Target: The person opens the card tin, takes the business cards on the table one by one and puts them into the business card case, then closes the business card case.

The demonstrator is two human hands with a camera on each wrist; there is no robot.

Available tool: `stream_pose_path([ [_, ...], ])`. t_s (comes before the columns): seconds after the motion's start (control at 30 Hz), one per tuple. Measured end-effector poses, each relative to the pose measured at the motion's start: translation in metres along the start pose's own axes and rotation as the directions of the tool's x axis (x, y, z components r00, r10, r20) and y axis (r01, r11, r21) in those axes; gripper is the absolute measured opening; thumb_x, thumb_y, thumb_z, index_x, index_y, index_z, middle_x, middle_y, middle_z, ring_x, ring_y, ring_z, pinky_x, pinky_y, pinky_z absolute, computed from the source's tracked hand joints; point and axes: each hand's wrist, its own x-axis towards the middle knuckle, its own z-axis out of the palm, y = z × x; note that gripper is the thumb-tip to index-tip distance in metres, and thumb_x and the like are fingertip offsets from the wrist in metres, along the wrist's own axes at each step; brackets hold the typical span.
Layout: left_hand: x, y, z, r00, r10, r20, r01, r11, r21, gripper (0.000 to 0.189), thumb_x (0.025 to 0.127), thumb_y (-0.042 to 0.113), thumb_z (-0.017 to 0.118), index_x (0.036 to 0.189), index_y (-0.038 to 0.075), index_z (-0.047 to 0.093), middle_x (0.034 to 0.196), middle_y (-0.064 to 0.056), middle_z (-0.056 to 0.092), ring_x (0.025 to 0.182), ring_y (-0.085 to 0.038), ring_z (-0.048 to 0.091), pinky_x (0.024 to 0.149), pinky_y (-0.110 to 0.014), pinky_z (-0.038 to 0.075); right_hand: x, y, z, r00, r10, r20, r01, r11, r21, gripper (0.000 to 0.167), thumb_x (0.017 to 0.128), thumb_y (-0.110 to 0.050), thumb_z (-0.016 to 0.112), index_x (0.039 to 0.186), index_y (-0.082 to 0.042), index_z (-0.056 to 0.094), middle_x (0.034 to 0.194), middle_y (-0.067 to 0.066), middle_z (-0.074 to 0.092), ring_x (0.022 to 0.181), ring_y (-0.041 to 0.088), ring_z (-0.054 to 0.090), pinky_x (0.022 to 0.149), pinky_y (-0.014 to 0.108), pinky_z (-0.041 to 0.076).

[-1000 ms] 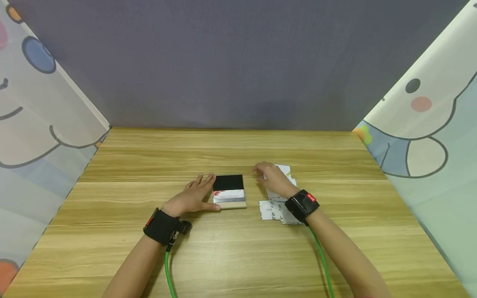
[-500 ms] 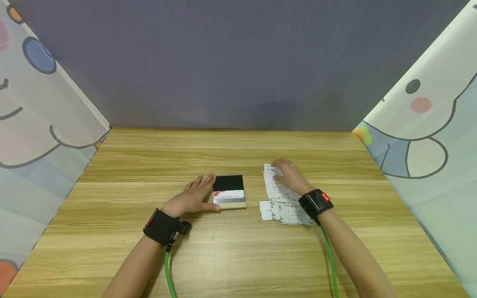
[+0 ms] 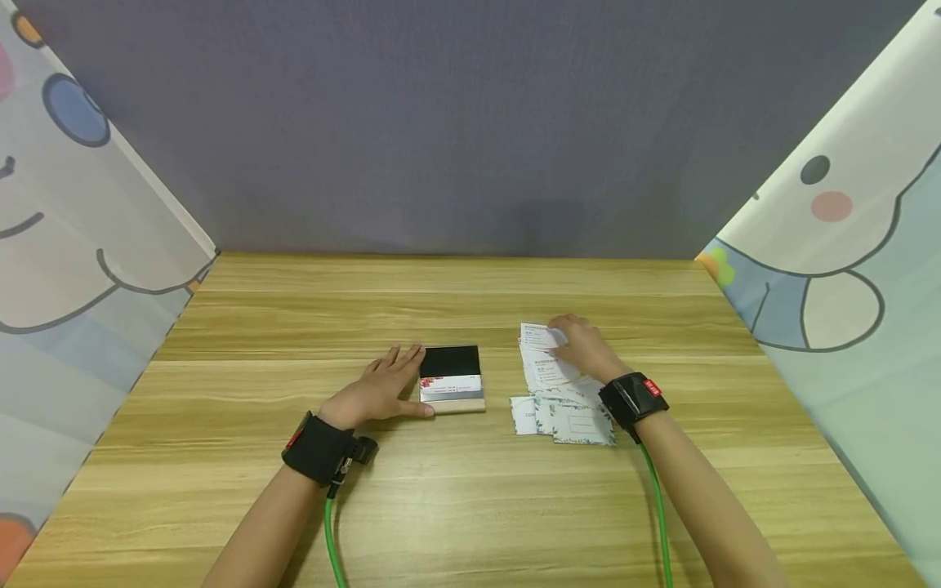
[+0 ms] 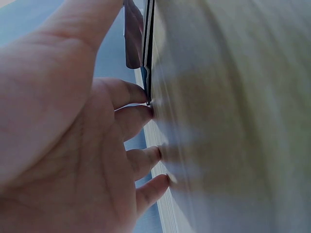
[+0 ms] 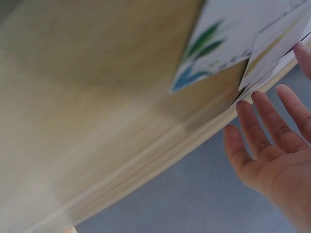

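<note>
A flat open business card case (image 3: 450, 361), black at its far half and with a printed white card across its near half, lies on the wooden table. My left hand (image 3: 381, 389) rests flat at the case's left side, fingers spread, thumb at its lower corner. Right of the case, white business cards (image 3: 542, 366) overlap in a column. Over their right side is my right hand (image 3: 588, 351), its thumb and fingers at the cards. Leaf-edged cards (image 3: 581, 425) lie nearer me. In the right wrist view my fingers (image 5: 265, 128) are loosely extended beside the cards.
The wooden table (image 3: 456, 506) spreads around both hands. A grey panel (image 3: 456, 131) stands behind it, with cartoon-printed sheets (image 3: 831, 245) at both sides. A green cable (image 3: 331, 539) runs from each black wristband.
My right hand has moved right, from the gap beside the case to the right side of the card column, uncovering more cards. The left hand and the case have stayed put.
</note>
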Motion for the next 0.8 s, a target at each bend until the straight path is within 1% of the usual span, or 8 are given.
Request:
stream_pose_path([
  [0.2, 0.0003, -0.0006, 0.0002, 1.000, -0.001, -0.001, 0.001, 1.000, 0.000, 0.099, 0.080, 0.056, 0.058, 0.148, 0.008, 0.005, 0.155, -0.011, 0.001, 0.140, -0.038, -0.004, 0.110, -0.059, 0.006, 0.0005, 0.0036, 0.0002, 1.000, -0.002, -0.003, 0.002, 1.000, -0.013, 0.048, 0.082, -0.011, 0.066, 0.126, 0.002, 0.050, 0.132, 0.023, 0.046, 0.123, 0.042, 0.040, 0.103, 0.053, 0.032],
  [0.37, 0.0011, 0.0003, -0.0002, 1.000, -0.005, -0.001, 0.005, 1.000, 0.004, 0.099, 0.080, 0.057, 0.058, 0.148, 0.009, 0.005, 0.155, -0.010, 0.001, 0.141, -0.037, -0.003, 0.110, -0.059, 0.006, 0.0015, 0.0069, 0.0012, 1.000, -0.001, -0.002, 0.001, 1.000, -0.002, 0.048, 0.083, -0.012, 0.066, 0.126, 0.002, 0.050, 0.132, 0.023, 0.047, 0.122, 0.042, 0.041, 0.103, 0.053, 0.032],
  [0.57, 0.0011, -0.0002, -0.0009, 1.000, -0.003, 0.003, 0.003, 1.000, 0.003, 0.099, 0.081, 0.055, 0.059, 0.148, 0.008, 0.005, 0.155, -0.011, 0.001, 0.140, -0.038, -0.004, 0.110, -0.059, 0.005, 0.0015, 0.0085, 0.0013, 1.000, -0.013, -0.008, 0.013, 1.000, 0.015, 0.047, 0.082, -0.011, 0.067, 0.124, 0.001, 0.052, 0.131, 0.022, 0.048, 0.121, 0.041, 0.042, 0.102, 0.053, 0.033],
  [0.8, 0.0008, -0.0010, -0.0008, 1.000, 0.002, 0.000, -0.002, 1.000, 0.004, 0.098, 0.081, 0.054, 0.059, 0.148, 0.006, 0.005, 0.154, -0.013, 0.001, 0.140, -0.039, -0.004, 0.110, -0.060, 0.005, 0.0018, 0.0079, -0.0001, 1.000, -0.016, -0.017, 0.016, 1.000, 0.003, 0.050, 0.081, -0.012, 0.068, 0.126, -0.001, 0.050, 0.133, 0.022, 0.044, 0.125, 0.041, 0.037, 0.104, 0.059, 0.024],
])
